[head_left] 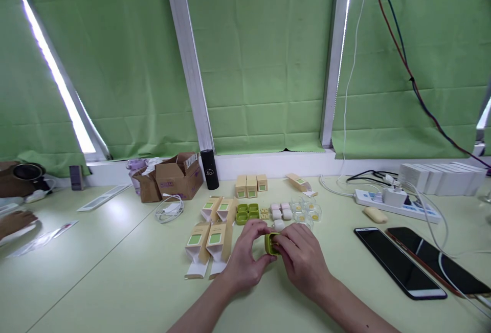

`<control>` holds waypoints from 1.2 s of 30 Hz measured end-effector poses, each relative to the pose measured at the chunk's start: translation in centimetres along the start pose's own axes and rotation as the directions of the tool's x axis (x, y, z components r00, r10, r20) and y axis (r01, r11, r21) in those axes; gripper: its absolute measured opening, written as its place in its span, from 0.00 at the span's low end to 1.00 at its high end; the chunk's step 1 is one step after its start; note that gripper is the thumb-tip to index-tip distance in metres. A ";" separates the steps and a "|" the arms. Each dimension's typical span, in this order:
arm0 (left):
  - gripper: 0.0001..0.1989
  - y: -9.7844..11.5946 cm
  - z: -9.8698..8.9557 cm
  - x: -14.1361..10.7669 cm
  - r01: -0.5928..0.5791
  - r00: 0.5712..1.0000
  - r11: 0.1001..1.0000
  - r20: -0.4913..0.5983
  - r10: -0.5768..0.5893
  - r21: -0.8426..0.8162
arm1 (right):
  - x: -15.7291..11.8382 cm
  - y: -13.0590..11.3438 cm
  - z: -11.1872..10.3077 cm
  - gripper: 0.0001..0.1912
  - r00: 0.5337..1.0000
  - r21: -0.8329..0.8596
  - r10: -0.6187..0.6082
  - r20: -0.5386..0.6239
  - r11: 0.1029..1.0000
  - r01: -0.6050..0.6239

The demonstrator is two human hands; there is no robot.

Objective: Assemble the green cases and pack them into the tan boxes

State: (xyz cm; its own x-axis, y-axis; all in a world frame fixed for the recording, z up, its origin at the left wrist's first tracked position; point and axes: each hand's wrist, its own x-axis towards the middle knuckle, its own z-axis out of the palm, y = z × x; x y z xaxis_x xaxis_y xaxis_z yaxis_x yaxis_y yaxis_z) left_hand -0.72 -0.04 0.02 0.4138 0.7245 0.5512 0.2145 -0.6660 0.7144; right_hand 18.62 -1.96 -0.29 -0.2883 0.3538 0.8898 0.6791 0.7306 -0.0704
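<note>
My left hand [247, 259] grips a small green square cup [269, 244] by its outside, tilted on its side. The fingers of my right hand [303, 256] reach into the cup's opening; what they hold inside is hidden. Just beyond my hands sit several green cups [247, 214], small yellowish pieces [264, 214], white rounded blocks [281, 211] and clear containers with yellow centres [306, 211]. To the left lie open kraft boxes with green windows [216, 238]. Three closed kraft boxes [251, 186] stand farther back.
Two phones [401, 261] and a power strip [397, 205] with cables are on the right. White boxes [441, 178] stand behind them. At the back left are a cardboard box [179, 182] and a black cylinder [209, 169]. Another person's hand [17, 223] rests at the far left.
</note>
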 end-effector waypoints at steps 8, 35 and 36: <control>0.27 0.3 0.1 -0.1 0.018 1.000 1.000 -0.008 -0.018 0.004 | 0.0 0.1 0.0 0.10 1.000 -0.021 -0.009 0.020 1.000 0.009; 0.22 0.7 -0.5 0.4 0.042 0.999 0.999 -0.031 -0.041 0.028 | -0.5 1.3 -0.8 0.17 0.996 0.170 -0.003 0.084 0.985 -0.011; 0.22 0.7 -0.6 0.4 0.046 0.998 0.998 -0.046 -0.043 0.049 | -0.6 1.3 -0.8 0.19 0.996 0.174 0.016 0.085 0.984 -0.030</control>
State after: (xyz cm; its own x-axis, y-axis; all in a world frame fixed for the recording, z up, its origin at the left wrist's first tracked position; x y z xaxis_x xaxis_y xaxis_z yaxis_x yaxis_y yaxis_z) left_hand -0.95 -0.09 1.02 0.3625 0.7603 0.5391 0.2760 -0.6401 0.7170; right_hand 20.22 -1.68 -0.59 -0.3343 0.4137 0.8468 0.5600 0.8099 -0.1746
